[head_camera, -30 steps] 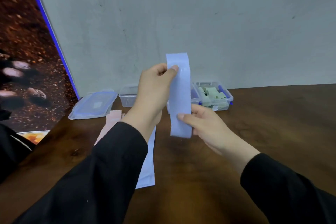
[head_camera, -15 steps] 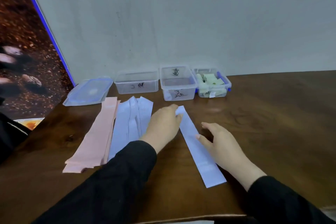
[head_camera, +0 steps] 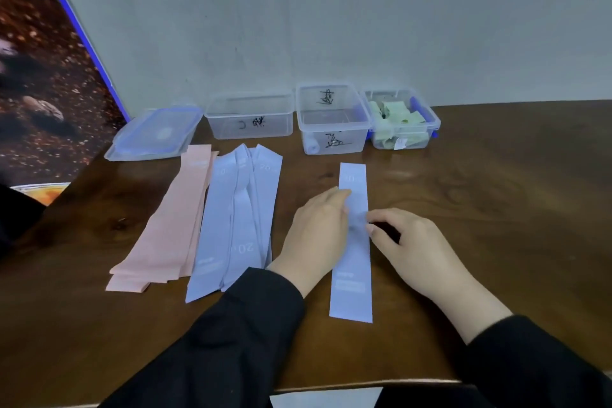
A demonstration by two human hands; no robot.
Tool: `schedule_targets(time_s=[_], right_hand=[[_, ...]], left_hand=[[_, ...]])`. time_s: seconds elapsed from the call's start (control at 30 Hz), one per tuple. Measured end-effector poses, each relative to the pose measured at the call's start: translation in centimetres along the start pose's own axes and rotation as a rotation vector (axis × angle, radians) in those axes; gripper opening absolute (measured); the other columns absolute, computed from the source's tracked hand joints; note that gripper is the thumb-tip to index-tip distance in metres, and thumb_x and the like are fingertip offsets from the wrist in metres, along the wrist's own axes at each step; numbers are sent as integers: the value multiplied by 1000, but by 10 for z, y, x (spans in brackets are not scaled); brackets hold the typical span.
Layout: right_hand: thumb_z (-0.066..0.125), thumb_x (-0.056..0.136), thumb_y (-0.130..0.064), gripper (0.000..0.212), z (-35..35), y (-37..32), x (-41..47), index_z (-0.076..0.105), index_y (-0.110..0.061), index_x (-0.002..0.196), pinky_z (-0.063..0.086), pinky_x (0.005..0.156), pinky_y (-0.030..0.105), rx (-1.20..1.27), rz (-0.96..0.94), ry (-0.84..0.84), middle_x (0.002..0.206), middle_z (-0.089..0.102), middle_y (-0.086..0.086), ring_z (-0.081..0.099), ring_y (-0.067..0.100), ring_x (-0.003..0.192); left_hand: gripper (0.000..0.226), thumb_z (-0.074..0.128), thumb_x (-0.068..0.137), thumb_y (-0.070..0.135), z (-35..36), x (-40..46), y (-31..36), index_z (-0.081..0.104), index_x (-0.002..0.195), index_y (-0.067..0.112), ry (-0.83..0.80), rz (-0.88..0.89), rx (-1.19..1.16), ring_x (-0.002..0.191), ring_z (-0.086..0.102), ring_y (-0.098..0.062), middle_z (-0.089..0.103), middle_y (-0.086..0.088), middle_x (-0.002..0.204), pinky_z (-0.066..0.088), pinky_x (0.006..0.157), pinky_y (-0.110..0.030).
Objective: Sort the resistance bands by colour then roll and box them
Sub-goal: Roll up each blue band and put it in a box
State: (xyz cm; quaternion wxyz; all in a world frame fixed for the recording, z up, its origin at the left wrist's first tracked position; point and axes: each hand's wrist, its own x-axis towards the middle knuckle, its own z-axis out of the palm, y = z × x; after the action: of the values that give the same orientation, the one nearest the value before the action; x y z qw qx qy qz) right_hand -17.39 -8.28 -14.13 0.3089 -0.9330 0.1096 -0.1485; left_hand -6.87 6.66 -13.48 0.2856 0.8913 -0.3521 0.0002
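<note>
One blue band (head_camera: 353, 272) lies flat and straight on the brown table (head_camera: 496, 209), running away from me. My left hand (head_camera: 318, 235) rests on its left edge with fingers extended. My right hand (head_camera: 417, 248) touches its right edge with its fingertips. A pile of blue bands (head_camera: 238, 219) lies to the left, and a pile of pink bands (head_camera: 169, 225) lies further left. At the back stand three clear boxes: an empty one (head_camera: 249, 119), a middle one (head_camera: 332, 119) holding a rolled blue band (head_camera: 311, 146), and a right one (head_camera: 402, 119) with rolled green bands.
A clear lid with blue trim (head_camera: 155, 134) lies at the back left. A grey wall rises just behind the boxes, and a patterned panel (head_camera: 43, 93) leans at the left. The table's near edge runs under my sleeves.
The blue band, held upright in the air a second ago, now lies flat on the table. It has turned from slanted to straight, and both hands rest at its edges.
</note>
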Motion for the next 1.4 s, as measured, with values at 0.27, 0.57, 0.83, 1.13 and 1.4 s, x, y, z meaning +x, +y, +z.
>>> schedule_targets(time_s=[0.27, 0.57, 0.83, 1.13, 1.4], right_hand=[[61, 98, -29, 16, 2, 3, 1, 73, -28, 109, 42, 91, 7, 4, -39, 4, 115, 67, -23, 60, -1, 110], [65, 97, -29, 13, -9, -9, -21, 68, -22, 87, 48, 89, 34, 96, -333, -72, 99, 61, -15, 61, 16, 100], [73, 90, -50, 17, -13, -10, -52, 65, -35, 93, 39, 99, 31, -94, -478, -346, 111, 52, -22, 53, 11, 114], [70, 94, -36, 10, -7, -11, -56, 68, -30, 86, 42, 93, 33, -112, -505, -264, 107, 54, -19, 55, 8, 109], [64, 98, -28, 4, -5, -10, -54, 66, -30, 95, 43, 91, 33, -142, -513, -239, 103, 56, -20, 56, 7, 106]], left_hand=[[15, 53, 99, 42, -47, -35, 11, 63, 103, 31, -210, 320, 134, 87, 54, -8, 57, 13, 97, 51, 77, -33], [19, 61, 94, 46, -38, -61, -20, 64, 85, 30, -285, 452, 92, 94, 45, -7, 50, 15, 95, 40, 84, -27], [14, 64, 93, 38, -42, -65, -21, 64, 82, 28, -305, 531, 10, 85, 45, -8, 50, 13, 88, 37, 82, -24], [11, 61, 91, 41, -42, -74, -26, 65, 87, 32, -322, 559, 70, 94, 46, -8, 51, 17, 93, 37, 84, -24], [7, 58, 91, 29, -37, -76, -20, 58, 84, 28, -260, 489, 34, 88, 44, -7, 50, 15, 85, 41, 79, -26]])
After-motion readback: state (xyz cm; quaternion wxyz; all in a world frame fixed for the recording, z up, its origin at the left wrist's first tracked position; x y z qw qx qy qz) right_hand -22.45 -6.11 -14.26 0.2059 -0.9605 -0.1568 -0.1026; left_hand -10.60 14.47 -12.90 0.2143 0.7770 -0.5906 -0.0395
